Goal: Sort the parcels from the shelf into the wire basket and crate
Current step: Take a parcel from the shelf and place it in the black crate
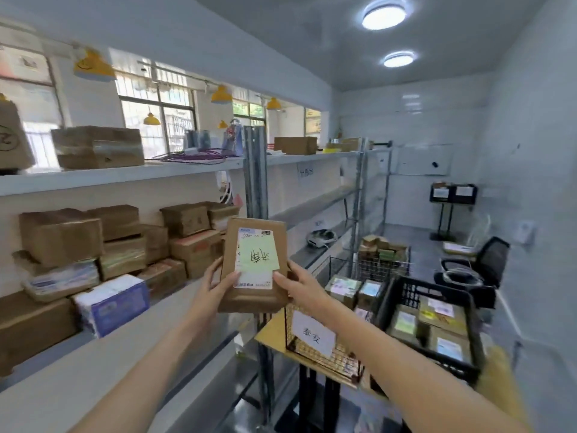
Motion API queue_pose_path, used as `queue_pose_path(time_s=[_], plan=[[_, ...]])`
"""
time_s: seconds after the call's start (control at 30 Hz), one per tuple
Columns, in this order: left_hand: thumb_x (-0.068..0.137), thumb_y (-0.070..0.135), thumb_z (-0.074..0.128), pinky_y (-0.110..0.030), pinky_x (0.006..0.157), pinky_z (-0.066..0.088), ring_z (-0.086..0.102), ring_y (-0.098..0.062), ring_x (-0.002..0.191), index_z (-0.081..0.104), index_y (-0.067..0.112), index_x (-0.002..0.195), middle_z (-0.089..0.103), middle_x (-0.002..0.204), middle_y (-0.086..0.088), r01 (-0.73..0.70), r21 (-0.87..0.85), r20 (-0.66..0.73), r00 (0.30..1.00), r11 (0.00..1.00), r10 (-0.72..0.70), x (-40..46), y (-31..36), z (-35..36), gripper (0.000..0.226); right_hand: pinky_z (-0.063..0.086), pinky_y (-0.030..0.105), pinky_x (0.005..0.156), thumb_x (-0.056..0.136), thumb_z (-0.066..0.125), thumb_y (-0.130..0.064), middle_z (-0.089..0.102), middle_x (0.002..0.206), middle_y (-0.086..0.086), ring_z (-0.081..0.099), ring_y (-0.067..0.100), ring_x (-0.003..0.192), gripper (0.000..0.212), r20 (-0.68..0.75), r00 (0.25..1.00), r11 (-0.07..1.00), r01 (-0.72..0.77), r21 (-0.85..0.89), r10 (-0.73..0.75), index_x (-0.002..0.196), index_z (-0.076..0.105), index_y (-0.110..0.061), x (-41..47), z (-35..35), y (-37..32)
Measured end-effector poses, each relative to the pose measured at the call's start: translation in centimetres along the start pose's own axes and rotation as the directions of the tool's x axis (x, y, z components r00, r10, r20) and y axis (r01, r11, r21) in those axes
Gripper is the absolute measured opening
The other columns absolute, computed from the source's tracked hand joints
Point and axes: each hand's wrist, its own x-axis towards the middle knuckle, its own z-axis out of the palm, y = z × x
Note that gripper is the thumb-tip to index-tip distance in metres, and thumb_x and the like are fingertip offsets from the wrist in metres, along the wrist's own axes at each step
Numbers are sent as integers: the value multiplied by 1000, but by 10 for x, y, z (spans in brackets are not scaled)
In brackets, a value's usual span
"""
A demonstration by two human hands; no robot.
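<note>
White shelf (131, 335) boards run along the left wall, and the middle level is packed with a heap of cardboard boxes (118, 245), one blue-and-white packet (114, 303) lying at the front edge. More brown boxes sit up on the top board in front of the windows. Over on the right, a black crate (402, 295) already has several labelled parcels lying in it, and just beside it, to its left, stands the wire basket (315, 354) with a white paper tag on its front and a couple of boxes inside. Further back, another wire bin (382, 267) is piled with small boxes, and a black office chair (480, 267) sits against the right wall. Now the centre: a brown parcel (254, 289) is held upright in the air, in front of the shelf and above the basket, its pale green label with handwriting facing the camera. The left hand (220, 281) grips its left edge, thumb on the front; the right hand (295, 284) grips the right edge, thumb pressing on the label.
</note>
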Motion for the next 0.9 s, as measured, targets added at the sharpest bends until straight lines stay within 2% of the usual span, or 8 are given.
queue_pose_path(time_s=[0.1,0.2,0.33,0.47,0.57,0.7,0.83,0.9], plan=[[87,49,72,-37,74,54,67,-20,101,43,52,134,66,122,-2,36,16,89,995,999,-38,31,-20,78,55,55,44,100,100,58,-41,63,130,-10,64,11,112,52,-99,995,998,-36,-50,31,149,42,-33,2,-77,34],[91,52,65,-35,71,52,61,-18,100,37,50,140,57,120,-1,47,64,175,983,997,-58,51,-37,152,56,52,40,102,99,58,-47,56,140,-5,60,13,117,64,-169,982,991,-100,-89,84,155,30,-35,-1,-146,61],[91,53,65,-35,71,55,60,-17,102,41,49,137,57,126,0,107,89,258,958,990,-126,78,-59,232,52,48,46,108,79,60,-79,50,150,-8,55,15,128,94,-255,953,967,-207,-147,166,157,24,-41,-4,-225,105],[93,51,64,-32,67,53,59,-17,98,41,47,138,56,116,7,136,165,367,911,977,-189,113,-81,295,50,43,39,109,95,54,-63,43,154,-7,47,16,135,77,-384,899,950,-280,-135,210,159,25,-32,-10,-284,133],[89,58,66,-44,86,57,60,-24,107,42,49,138,55,131,-4,155,215,433,870,964,-236,149,-105,336,55,38,31,102,98,51,-59,41,156,-2,41,17,139,71,-465,856,928,-333,-165,224,159,28,-30,-6,-327,159],[82,67,67,-51,99,52,58,-28,113,36,47,149,52,138,-6,180,288,495,813,941,-307,205,-142,390,76,40,35,108,98,51,-60,42,156,-2,45,15,135,71,-538,803,894,-409,-186,255,158,28,-30,13,-374,198],[86,67,63,-44,96,50,54,-24,114,33,45,149,48,137,-2,195,363,545,749,911,-377,254,-183,441,74,40,41,114,94,50,-68,41,157,-5,45,14,137,76,-566,762,840,-502,-206,316,157,29,-33,40,-412,244],[91,61,61,-37,84,51,55,-21,108,31,42,151,49,132,-1,215,386,564,715,897,-414,271,-205,462,70,36,38,116,92,51,-71,40,158,-9,45,11,137,78,-569,742,820,-539,-192,354,157,30,-35,52,-425,270]])
